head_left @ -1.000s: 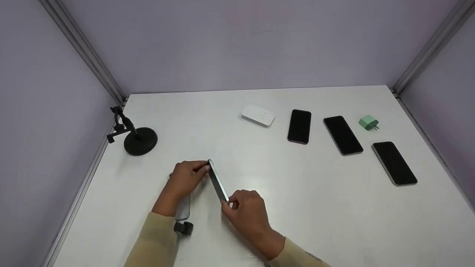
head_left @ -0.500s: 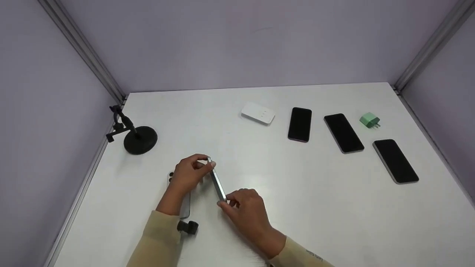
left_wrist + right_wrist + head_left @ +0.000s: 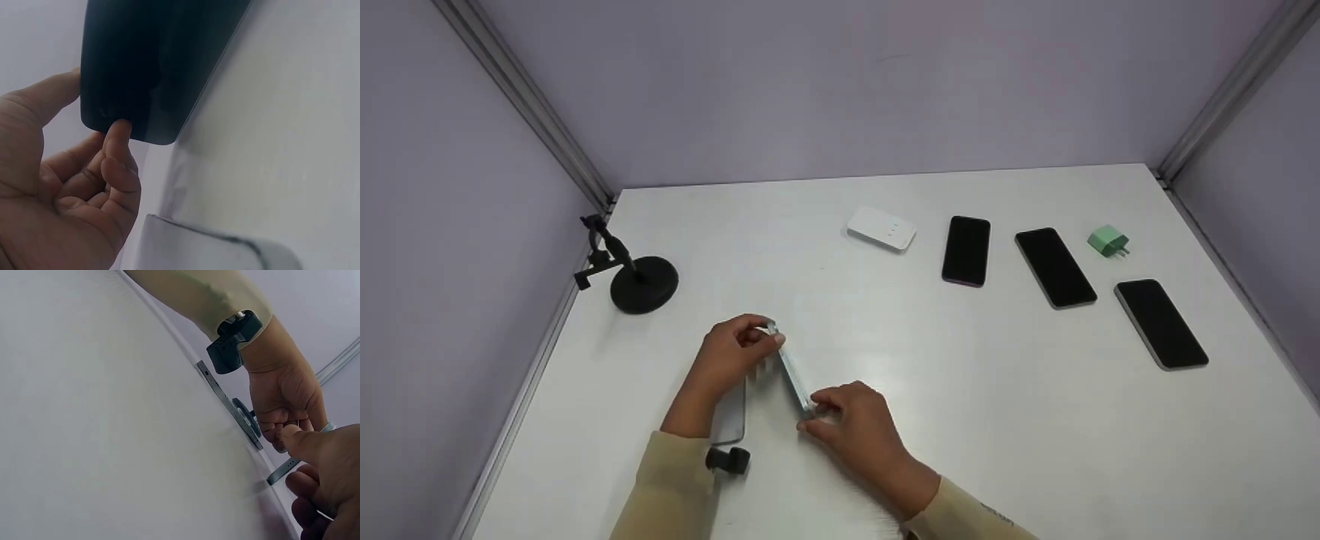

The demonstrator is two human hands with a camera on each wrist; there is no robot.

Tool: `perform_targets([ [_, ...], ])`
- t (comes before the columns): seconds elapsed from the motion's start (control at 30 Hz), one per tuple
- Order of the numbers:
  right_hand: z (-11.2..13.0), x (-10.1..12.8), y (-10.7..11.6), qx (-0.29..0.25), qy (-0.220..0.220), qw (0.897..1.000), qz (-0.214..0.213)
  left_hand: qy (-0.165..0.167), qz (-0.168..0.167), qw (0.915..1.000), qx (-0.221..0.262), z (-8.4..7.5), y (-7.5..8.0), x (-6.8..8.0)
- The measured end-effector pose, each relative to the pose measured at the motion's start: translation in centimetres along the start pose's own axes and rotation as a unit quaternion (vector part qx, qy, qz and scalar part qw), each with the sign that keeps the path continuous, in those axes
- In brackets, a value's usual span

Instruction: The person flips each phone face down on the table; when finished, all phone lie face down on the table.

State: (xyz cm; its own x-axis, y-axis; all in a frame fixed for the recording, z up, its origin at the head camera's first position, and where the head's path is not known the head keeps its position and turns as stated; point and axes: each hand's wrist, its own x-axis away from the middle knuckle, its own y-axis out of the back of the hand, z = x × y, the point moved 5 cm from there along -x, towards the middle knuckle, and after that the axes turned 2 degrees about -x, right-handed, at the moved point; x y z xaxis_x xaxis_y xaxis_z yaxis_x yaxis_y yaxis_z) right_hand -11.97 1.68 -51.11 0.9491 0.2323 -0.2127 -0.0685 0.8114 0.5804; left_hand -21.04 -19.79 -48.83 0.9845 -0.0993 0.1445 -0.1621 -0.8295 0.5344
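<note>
A phone [image 3: 790, 370] is held on its long edge on the near left of the white table [image 3: 960, 420], pinched at its far end by the left hand [image 3: 733, 354] and at its near end by the right hand [image 3: 851, 420]. A second phone [image 3: 730, 415] lies flat just beside it, partly hidden under the left wrist.

The held phone [image 3: 791, 373] shows a glossy black glass face and a thin, shiny metal-looking edge. The table [image 3: 960, 412] is smooth, white and faintly reflective. The stand [image 3: 641, 283] looks matt black, the charger [image 3: 1107, 242] smooth green plastic.
</note>
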Motion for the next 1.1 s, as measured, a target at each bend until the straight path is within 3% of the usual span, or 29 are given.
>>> perform_targets([
  [0.13, -0.1, -0.1, -0.1, 0.079, -0.023, 0.997, 0.006, -0.009, 0.009, 0.9999, 0.007, 0.3, 0.4, 0.1],
  [0.3, -0.3, 0.0, -0.1, 0.123, -0.067, 0.990, 0.007, -0.009, 0.031, 0.9995, -0.004, 0.8, 0.8, 0.2],
  [0.6, -0.4, 0.0, -0.2, 0.139, -0.092, 0.986, 0.011, -0.025, 0.078, 0.9948, -0.060, 1.1, 1.0, 0.4],
  [0.8, -0.5, 0.0, -0.3, 0.142, -0.094, 0.985, 0.018, -0.026, 0.101, 0.9867, -0.125, 1.1, 1.1, 0.6],
  [1.1, -0.6, 0.1, -0.6, 0.149, -0.076, 0.985, 0.030, -0.011, 0.089, 0.9767, -0.195, 1.8, 1.0, 0.5],
])
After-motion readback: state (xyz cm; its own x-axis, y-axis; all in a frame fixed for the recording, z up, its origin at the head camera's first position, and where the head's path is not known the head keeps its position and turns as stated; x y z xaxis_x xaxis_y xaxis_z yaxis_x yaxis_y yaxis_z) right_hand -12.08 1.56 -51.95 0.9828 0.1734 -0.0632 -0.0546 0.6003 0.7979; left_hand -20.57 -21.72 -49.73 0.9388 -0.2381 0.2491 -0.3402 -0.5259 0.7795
